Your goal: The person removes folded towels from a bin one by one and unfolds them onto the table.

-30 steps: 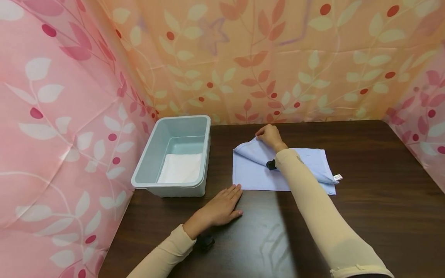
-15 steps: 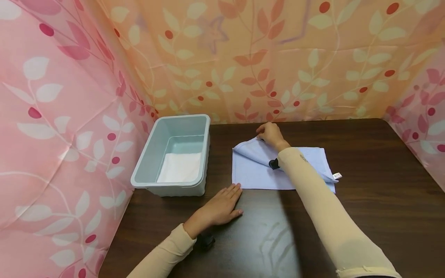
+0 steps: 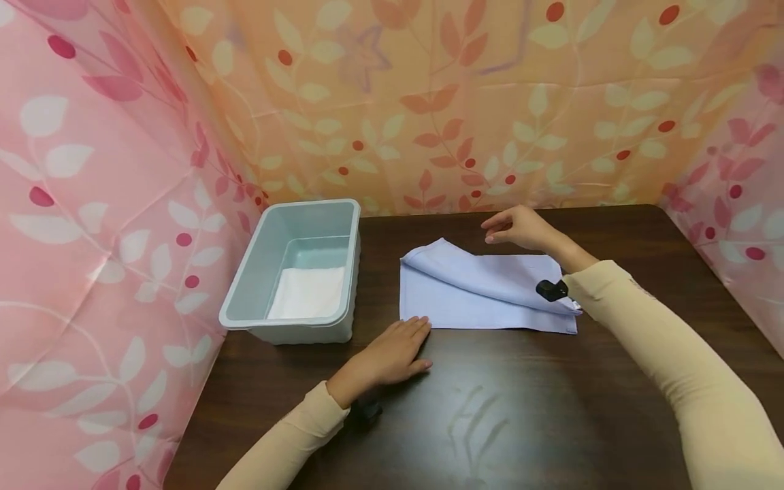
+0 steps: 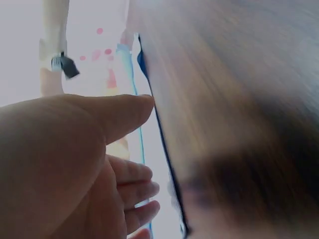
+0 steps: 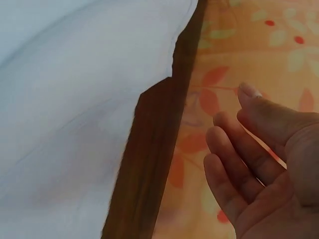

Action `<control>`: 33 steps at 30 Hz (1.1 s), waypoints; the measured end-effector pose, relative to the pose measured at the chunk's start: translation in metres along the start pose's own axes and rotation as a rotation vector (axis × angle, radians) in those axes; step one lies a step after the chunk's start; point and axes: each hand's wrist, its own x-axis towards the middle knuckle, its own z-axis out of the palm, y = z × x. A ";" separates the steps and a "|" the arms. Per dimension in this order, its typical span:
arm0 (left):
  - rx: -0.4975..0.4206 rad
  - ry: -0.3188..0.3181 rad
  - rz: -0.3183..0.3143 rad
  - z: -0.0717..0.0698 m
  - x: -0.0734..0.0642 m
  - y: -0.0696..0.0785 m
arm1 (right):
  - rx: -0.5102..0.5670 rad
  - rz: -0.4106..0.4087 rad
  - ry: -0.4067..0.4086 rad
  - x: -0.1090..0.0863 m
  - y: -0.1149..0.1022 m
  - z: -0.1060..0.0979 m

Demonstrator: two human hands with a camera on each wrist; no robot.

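Observation:
A pale blue cloth (image 3: 459,309) lies on the dark wooden table, its upper layer folded slantwise with one corner pointing to the back. My left hand (image 3: 392,354) rests flat, fingertips on the cloth's near left corner and thumb spread on the wood. In the left wrist view the thumb (image 4: 124,112) stretches along the cloth's near edge. Over the back right part of the cloth hovers my right hand (image 3: 527,230), holding nothing, its fingers loosely bent. The right wrist view shows those fingers (image 5: 234,164) apart from the cloth (image 5: 89,124).
Left of the cloth stands a grey-blue plastic basin (image 3: 352,272) with a folded white cloth (image 3: 309,292) inside. A patterned orange curtain (image 3: 441,109) hangs behind the table (image 3: 490,395), and pink fabric (image 3: 104,258) lines the left side.
My right hand has let go of the blue cloth's back corner and moved right. The corner now stays folded by itself. The left hand keeps its place, and the head view shifts slightly.

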 end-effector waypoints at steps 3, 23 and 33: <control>-0.002 0.006 0.061 0.000 0.010 0.003 | -0.003 0.017 -0.015 -0.030 0.012 -0.008; -0.027 -0.012 0.100 0.004 0.024 -0.003 | 0.159 0.010 0.171 -0.169 0.107 0.020; -0.038 -0.018 0.113 0.006 0.025 -0.003 | 0.039 0.033 0.216 -0.177 0.122 0.030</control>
